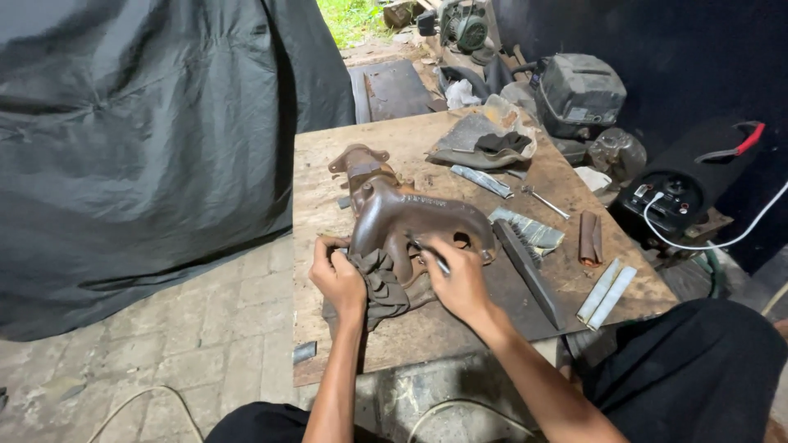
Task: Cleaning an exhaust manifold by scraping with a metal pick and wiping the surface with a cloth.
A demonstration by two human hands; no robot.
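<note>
2 hands on rusty manifold [402,215], long axis running away up-left, left hand [338,277] grip clutching rag [379,283], right hand [460,279] grip pinching thin tool [430,254]

Just right of the fingers, a flat dark file [529,271] and a wire brush [529,230]; farther right, a rusty tube piece [589,238] and two pale strips [607,293]. Beyond the fingertips, a screwdriver [544,201]. Far left, black tarpaulin [139,139].
</note>
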